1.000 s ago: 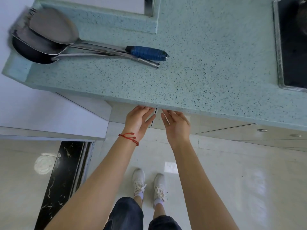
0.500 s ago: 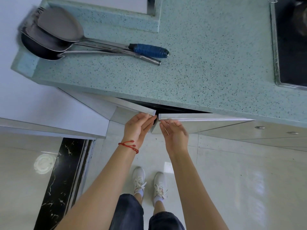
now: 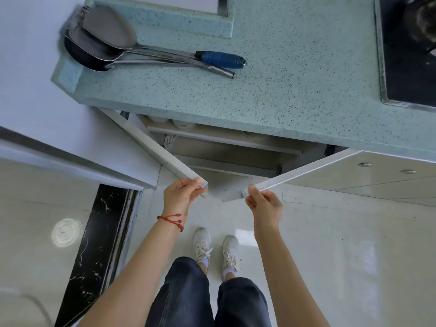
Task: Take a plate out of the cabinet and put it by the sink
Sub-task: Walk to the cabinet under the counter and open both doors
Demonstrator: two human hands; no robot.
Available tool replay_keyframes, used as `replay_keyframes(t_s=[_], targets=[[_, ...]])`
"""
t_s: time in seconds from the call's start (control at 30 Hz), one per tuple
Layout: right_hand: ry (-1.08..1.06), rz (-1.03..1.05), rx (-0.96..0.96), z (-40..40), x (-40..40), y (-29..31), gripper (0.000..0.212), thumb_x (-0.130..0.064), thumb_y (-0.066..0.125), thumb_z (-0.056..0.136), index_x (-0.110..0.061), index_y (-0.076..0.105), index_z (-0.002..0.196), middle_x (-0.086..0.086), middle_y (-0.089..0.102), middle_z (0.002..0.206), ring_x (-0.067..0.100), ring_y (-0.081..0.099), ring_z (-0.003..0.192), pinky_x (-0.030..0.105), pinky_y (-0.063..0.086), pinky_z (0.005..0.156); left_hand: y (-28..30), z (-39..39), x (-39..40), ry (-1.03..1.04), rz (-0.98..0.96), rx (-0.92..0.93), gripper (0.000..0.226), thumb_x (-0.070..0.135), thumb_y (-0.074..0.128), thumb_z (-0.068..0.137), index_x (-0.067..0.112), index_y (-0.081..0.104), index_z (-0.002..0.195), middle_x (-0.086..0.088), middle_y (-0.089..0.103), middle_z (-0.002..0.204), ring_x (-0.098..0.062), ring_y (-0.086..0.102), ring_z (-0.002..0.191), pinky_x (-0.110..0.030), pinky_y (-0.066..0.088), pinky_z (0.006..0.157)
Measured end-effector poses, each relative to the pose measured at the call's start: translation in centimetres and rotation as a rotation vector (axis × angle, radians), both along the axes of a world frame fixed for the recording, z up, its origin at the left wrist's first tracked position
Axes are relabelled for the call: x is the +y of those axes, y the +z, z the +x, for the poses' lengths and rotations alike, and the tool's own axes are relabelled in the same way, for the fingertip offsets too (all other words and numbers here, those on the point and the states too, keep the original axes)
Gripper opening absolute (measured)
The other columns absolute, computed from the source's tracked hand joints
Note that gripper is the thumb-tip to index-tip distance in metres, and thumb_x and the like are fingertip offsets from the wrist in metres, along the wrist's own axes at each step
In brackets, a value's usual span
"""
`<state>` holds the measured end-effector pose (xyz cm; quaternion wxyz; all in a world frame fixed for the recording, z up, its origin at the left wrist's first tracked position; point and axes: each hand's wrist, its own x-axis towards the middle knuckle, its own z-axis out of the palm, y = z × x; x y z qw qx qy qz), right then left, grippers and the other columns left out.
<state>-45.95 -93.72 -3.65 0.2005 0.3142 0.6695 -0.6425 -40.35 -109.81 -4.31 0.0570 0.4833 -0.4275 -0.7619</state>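
Both cabinet doors are held at their free corners. The left door [image 3: 151,143] is pinched at its end by the left hand [image 3: 180,195], fingers [image 3: 188,185] curled over the top edge and pressed together around it. A red string bracelet [image 3: 171,220] is worn on that wrist. The right door [image 3: 306,169] is gripped the same way by the right hand [image 3: 265,204], its fingers [image 3: 251,191] closed on the door's corner. The two doors are swung apart in a V, with a gap between their ends, and the cabinet [image 3: 224,147] is seen open beneath the speckled green desk [image 3: 271,90]. Inside, pale shelves are visible, and rounded white dishes [image 3: 182,123] are glimpsed on the upper shelf, tucked just under the desk's front edge; whether one of them is the plate cannot be told, since only their rims show. On the desk, metal ladles and a spatula [image 3: 106,43] are stacked together, their handles laid to the right, one wrapped in blue [image 3: 220,59]. A dark stove top [image 3: 410,67] is set into the desk at far right. White sneakers [image 3: 213,249] are seen on the glossy floor below.
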Motion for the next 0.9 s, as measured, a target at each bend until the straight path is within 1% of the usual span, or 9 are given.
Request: replay_keyframes(t_s=[0.07, 0.17, 0.3, 0.4, 0.5, 0.63, 0.7, 0.8, 0.9], targets=[[0.02, 0.041, 0.011, 0.9, 1.0, 0.2, 0.025, -0.015, 0.07, 0.08, -0.007, 0.049, 0.069, 0.005, 0.05, 0.062, 0.017, 0.053, 0.059, 0.025, 0.054, 0.072, 0.2, 0.9, -0.2, -0.007, -0.014, 0.0, 0.016, 0.004, 0.065, 0.079, 0.008, 0.058, 0.065, -0.001, 0.068, 0.057, -0.013, 0.068, 0.059, -0.015, 0.055, 0.059], [0.046, 0.088, 0.024, 1.9, 2.3, 0.4, 0.025, -0.016, 0.072, 0.078, -0.006, 0.049, 0.073, 0.004, 0.048, 0.059, 0.015, 0.05, 0.055, 0.023, 0.052, 0.069, 0.6, 2.2, -0.4, -0.03, -0.029, -0.004, 0.018, 0.004, 0.066, 0.078, 0.01, 0.057, 0.063, 0.004, 0.068, 0.051, -0.009, 0.067, 0.054, -0.018, 0.058, 0.065], [0.094, 0.123, 0.039, 2.8, 3.8, 0.8, 0.027, -0.015, 0.07, 0.078, -0.006, 0.048, 0.067, 0.006, 0.051, 0.06, 0.017, 0.051, 0.058, 0.021, 0.049, 0.066, 0.9, 4.2, -1.0, -0.039, -0.053, -0.021, 0.018, 0.004, 0.065, 0.079, 0.008, 0.056, 0.064, 0.004, 0.066, 0.047, -0.005, 0.065, 0.049, -0.013, 0.054, 0.053], [0.142, 0.145, 0.039, 3.4, 4.9, 0.9, 0.022, -0.017, 0.07, 0.078, -0.004, 0.053, 0.072, 0.006, 0.053, 0.063, 0.016, 0.051, 0.06, 0.02, 0.048, 0.064, 1.2, 6.1, -1.6, -0.049, -0.084, -0.056, 0.016, 0.003, 0.065, 0.079, 0.007, 0.057, 0.065, 0.005, 0.066, 0.044, -0.004, 0.064, 0.047, -0.013, 0.054, 0.053], [0.163, 0.161, 0.037, 4.1, 6.3, 1.1, 0.022, -0.016, 0.069, 0.077, -0.004, 0.052, 0.07, 0.005, 0.051, 0.058, 0.017, 0.049, 0.06, 0.021, 0.046, 0.065, 1.6, 7.6, -2.2, -0.059, -0.105, -0.089, 0.021, 0.002, 0.065, 0.078, 0.01, 0.056, 0.061, 0.006, 0.064, 0.042, -0.005, 0.063, 0.047, -0.014, 0.056, 0.058], [0.207, 0.224, 0.051, 5.2, 8.6, 1.6, 0.028, -0.012, 0.067, 0.076, -0.009, 0.048, 0.055, 0.004, 0.048, 0.055, 0.02, 0.047, 0.062, 0.024, 0.04, 0.06, 2.4, 9.1, -2.5, -0.082, -0.12, -0.099, 0.023, 0.001, 0.063, 0.08, 0.01, 0.053, 0.06, 0.006, 0.063, 0.039, -0.004, 0.063, 0.044, -0.01, 0.053, 0.054], [0.227, 0.249, 0.055, 5.7, 9.7, 1.9, 0.027, -0.011, 0.066, 0.075, -0.007, 0.047, 0.056, 0.006, 0.046, 0.056, 0.022, 0.045, 0.064, 0.025, 0.038, 0.059, 2.7, 9.7, -2.9, -0.102, -0.137, -0.117, 0.022, 0.002, 0.063, 0.08, 0.01, 0.055, 0.061, 0.007, 0.063, 0.04, -0.003, 0.063, 0.044, -0.01, 0.053, 0.055], [0.236, 0.281, 0.051, 6.5, 11.5, 2.1, 0.02, -0.01, 0.063, 0.074, -0.005, 0.049, 0.062, 0.01, 0.045, 0.061, 0.023, 0.041, 0.066, 0.027, 0.035, 0.059, 2.8, 10.7, -3.5, -0.146, -0.19, -0.144, 0.028, 0.003, 0.062, 0.081, 0.011, 0.062, 0.054, 0.007, 0.064, 0.04, -0.005, 0.064, 0.047, -0.009, 0.053, 0.055], [0.213, 0.296, 0.057, 7.3, 13.0, 2.3, 0.015, -0.01, 0.063, 0.073, -0.006, 0.051, 0.065, 0.013, 0.044, 0.066, 0.023, 0.038, 0.067, 0.027, 0.033, 0.059, 2.7, 12.2, -4.5, -0.165, -0.253, -0.179, 0.017, 0.005, 0.065, 0.079, 0.007, 0.06, 0.063, 0.007, 0.067, 0.044, -0.009, 0.065, 0.052, -0.015, 0.054, 0.065]])
